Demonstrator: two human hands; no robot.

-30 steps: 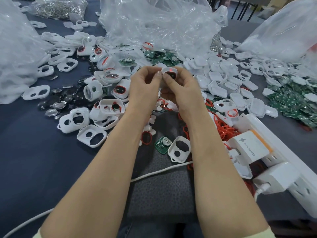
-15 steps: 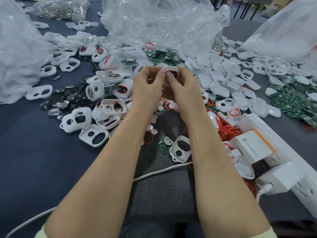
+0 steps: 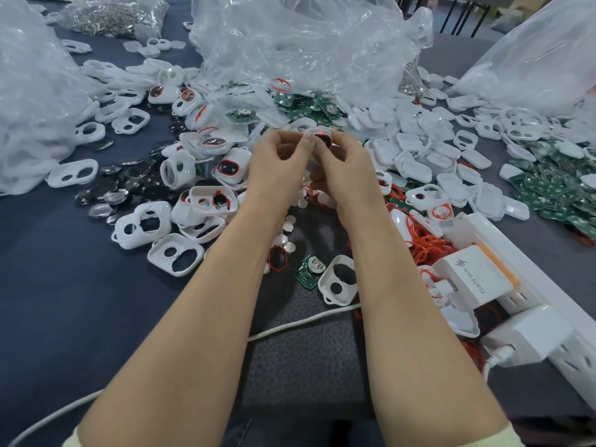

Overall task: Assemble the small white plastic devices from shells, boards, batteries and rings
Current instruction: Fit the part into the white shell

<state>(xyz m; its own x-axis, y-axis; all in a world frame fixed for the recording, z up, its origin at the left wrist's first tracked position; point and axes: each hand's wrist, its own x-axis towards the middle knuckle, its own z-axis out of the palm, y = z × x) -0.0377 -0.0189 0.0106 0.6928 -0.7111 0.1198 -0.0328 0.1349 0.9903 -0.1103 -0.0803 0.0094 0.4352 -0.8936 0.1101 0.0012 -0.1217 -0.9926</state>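
My left hand (image 3: pixel 277 166) and my right hand (image 3: pixel 345 169) meet above the table's middle, and both pinch one small white device (image 3: pixel 319 137) between fingertips and thumbs. A red ring and a dark opening show on its upper face; most of it is hidden by my fingers. Empty white shells (image 3: pixel 175 258) lie at the left front. One green board (image 3: pixel 308 272) and a loose shell (image 3: pixel 338 283) lie between my forearms. Coin batteries (image 3: pixel 109 195) are spread at the left, and red rings (image 3: pixel 425 246) are heaped at the right.
Clear plastic bags (image 3: pixel 303 43) rise at the back, left and right. White lids (image 3: pixel 416 146) and more green boards (image 3: pixel 554 188) cover the right side. A white power strip (image 3: pixel 529 275) with chargers sits at the right front. A white cable (image 3: pixel 290 324) crosses the dark mat.
Both hands stay together on the device with only small finger shifts. The view has drifted slightly.
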